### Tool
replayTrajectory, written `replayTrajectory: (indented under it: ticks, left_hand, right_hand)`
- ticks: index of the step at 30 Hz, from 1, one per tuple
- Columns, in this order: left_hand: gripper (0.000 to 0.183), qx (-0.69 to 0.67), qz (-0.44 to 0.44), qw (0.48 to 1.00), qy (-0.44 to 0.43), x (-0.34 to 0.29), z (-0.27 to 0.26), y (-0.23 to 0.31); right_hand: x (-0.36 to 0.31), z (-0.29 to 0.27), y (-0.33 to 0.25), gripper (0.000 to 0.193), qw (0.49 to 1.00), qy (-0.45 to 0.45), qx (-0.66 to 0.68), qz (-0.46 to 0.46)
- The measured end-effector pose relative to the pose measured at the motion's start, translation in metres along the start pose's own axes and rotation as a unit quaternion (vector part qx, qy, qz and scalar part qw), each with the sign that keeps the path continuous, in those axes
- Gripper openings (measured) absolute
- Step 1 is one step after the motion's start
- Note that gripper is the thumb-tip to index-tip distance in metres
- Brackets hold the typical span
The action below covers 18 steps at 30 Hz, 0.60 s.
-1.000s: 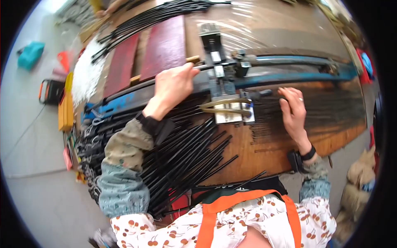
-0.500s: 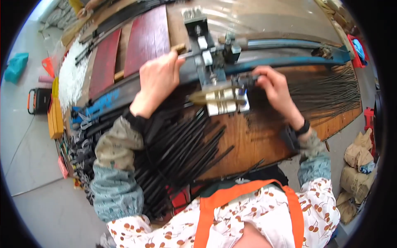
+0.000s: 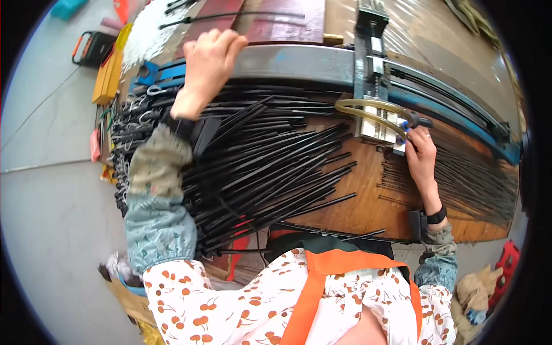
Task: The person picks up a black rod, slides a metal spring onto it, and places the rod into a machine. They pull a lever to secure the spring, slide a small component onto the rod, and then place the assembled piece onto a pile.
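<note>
My left hand (image 3: 210, 66) is raised over the grey metal beam (image 3: 299, 62), fingers curled; whatever is inside them is hidden. Just beyond it a slim black rod (image 3: 253, 14) lies across the dark red boards (image 3: 204, 29). My right hand (image 3: 422, 152) is closed beside the clamp fixture (image 3: 376, 123), its fingertips bent in near a black fitting (image 3: 424, 122) and the blue connectors. I cannot make out what they grip. A yellowish hose (image 3: 359, 104) loops over the fixture. Between my hands, a pile of black rods (image 3: 276, 167) covers the wooden bench (image 3: 368, 198).
Thin dark wires or rods (image 3: 477, 178) lie bundled at the bench's right. A blue rail (image 3: 460, 106) runs behind them. White pellets or scraps (image 3: 149, 34) are heaped at the far left, near a yellow box (image 3: 109, 75) and a black-and-orange case (image 3: 95, 49) on the floor.
My view has shifted, so the fixture sits further right. A black rod now lies over the red boards beyond my left hand. My right hand has come to the fixture's near right side.
</note>
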<state>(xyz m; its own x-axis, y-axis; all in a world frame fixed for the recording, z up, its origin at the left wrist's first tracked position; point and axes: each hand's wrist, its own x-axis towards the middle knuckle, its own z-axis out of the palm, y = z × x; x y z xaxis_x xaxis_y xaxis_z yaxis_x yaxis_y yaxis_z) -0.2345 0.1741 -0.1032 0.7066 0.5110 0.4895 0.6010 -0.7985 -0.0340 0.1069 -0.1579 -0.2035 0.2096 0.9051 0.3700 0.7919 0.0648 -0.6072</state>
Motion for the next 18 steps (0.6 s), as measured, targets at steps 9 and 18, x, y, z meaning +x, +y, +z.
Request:
replayTrajectory:
  ticks: [9, 18]
  left_hand:
    - [0.019, -0.062, -0.063, 0.975, -0.203, -0.108, -0.046, 0.034]
    - [0.02, -0.094, -0.035, 0.987, -0.129, -0.109, -0.036, 0.038]
  right_hand:
    - [0.007, -0.012, -0.015, 0.022, 0.998, -0.031, 0.021, -0.049]
    - [0.003, -0.02, -0.025, 0.006, 0.999, -0.023, 0.028, -0.028]
